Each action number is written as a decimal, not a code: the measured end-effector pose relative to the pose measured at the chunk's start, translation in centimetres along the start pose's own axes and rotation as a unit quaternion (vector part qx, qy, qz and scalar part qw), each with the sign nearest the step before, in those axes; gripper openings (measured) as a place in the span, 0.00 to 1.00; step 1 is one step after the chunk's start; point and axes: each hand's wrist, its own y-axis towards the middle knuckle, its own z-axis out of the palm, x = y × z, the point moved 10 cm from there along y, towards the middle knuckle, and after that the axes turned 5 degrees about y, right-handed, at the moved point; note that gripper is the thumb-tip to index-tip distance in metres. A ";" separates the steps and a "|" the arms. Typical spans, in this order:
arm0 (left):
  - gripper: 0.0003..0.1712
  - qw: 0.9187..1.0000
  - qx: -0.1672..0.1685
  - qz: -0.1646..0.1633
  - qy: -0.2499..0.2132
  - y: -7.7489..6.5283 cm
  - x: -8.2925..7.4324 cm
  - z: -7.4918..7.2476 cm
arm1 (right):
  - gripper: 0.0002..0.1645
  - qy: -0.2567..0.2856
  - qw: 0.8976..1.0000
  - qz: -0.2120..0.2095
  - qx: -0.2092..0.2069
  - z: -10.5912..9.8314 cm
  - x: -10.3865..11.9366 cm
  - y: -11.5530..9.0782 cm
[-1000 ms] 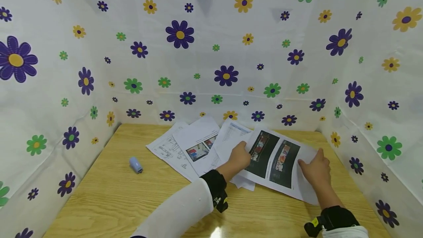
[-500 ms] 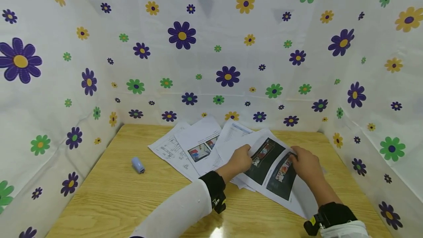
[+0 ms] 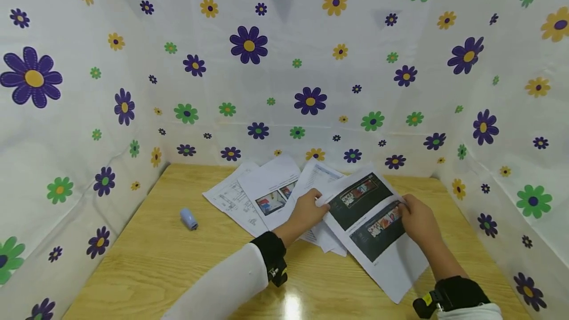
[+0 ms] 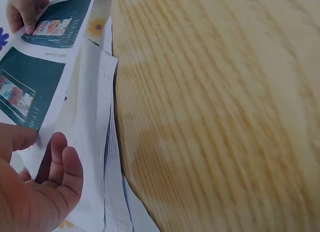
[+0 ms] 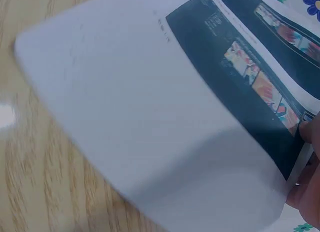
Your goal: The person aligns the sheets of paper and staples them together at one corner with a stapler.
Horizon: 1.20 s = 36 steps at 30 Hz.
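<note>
A printed sheet of paper (image 3: pixel 395 270) with two dark picture panels is raised at a slant over the right side of the table. My left hand (image 3: pixel 306 214) pinches its left edge, thumb on the printed face; the left wrist view shows the other fingers of that hand (image 4: pixel 35 192) curled at the edge. At the sheet's right edge, my right hand (image 3: pixel 420 221) grips it with the thumb over the lower panel. In the right wrist view only part of the right hand (image 5: pixel 310 177) shows, at the frame's edge. The sheet (image 5: pixel 125 92) bends slightly there.
Several loose sheets lie overlapping behind and left of my left hand: a line drawing (image 3: pixel 226 196), a page with photos (image 3: pixel 271 172) and a page with a table (image 3: pixel 317 174). A small light-blue cylinder (image 3: pixel 188 219) lies on the wooden table (image 3: pixel 146 260). Flowered cloth (image 3: pixel 275 78) walls three sides.
The held sheet has turned clockwise, its blank end swinging down toward the near edge. My right hand has shifted inward to a new grip; my left hand has moved slightly left.
</note>
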 end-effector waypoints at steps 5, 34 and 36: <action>0.34 0.988 0.010 -0.060 -0.143 0.2 1.6 -0.4 | 0.17 0.044 0.998 0.014 -0.043 -1.0 -0.1 0.0; 0.21 0.992 0.020 -0.013 -0.121 -2.0 -1.2 -5.9 | 0.23 0.266 0.953 0.143 0.024 2.1 4.1 -2.1; 0.22 0.993 0.027 -0.011 -0.115 -2.4 -1.0 -7.0 | 0.22 0.275 0.950 0.142 0.040 2.5 5.0 -2.3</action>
